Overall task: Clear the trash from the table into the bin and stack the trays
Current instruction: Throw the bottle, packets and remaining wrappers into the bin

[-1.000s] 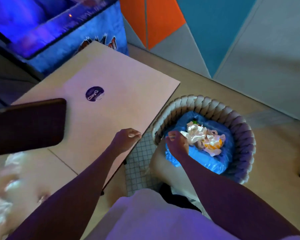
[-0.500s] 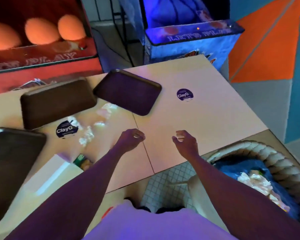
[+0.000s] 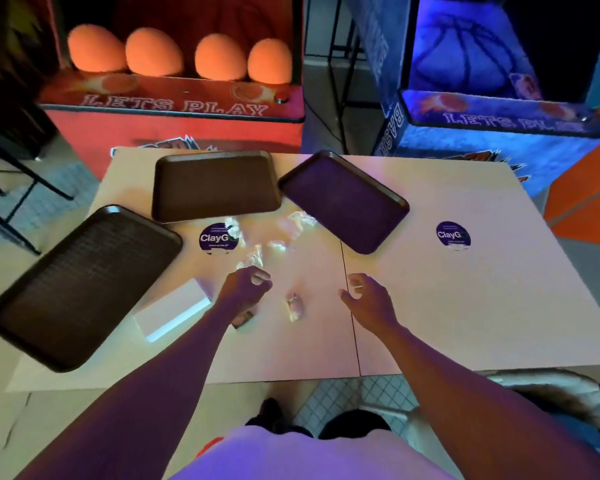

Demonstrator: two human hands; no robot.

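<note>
Three dark trays lie apart on the pale table (image 3: pixel 465 306): one at the near left (image 3: pixel 80 285), one at the back middle (image 3: pixel 215 185), one angled at the back right (image 3: pixel 343 202). Crumpled clear wrappers (image 3: pixel 278 237) are scattered between them, and a small crumpled piece (image 3: pixel 294 306) lies between my hands. A white box (image 3: pixel 172 313) sits left of my left forearm, which partly covers a small dark scrap (image 3: pixel 241 320). My left hand (image 3: pixel 248 285) hovers with loosely curled fingers, holding nothing. My right hand (image 3: pixel 366 299) is relaxed and empty. The woven bin (image 3: pixel 548 389) shows at the lower right edge.
Round ClayGo stickers (image 3: pixel 452 235) mark the tabletop. A red arcade machine (image 3: pixel 174 109) with orange balls and a blue one (image 3: pixel 492 123) stand right behind the table. Black chair legs (image 3: pixel 14 199) are at the far left. Tiled floor shows below the table's near edge.
My view has swung left from the bin to the table. My right hand left the bin, and both hands now hover over the table middle, a little further forward among the wrappers.
</note>
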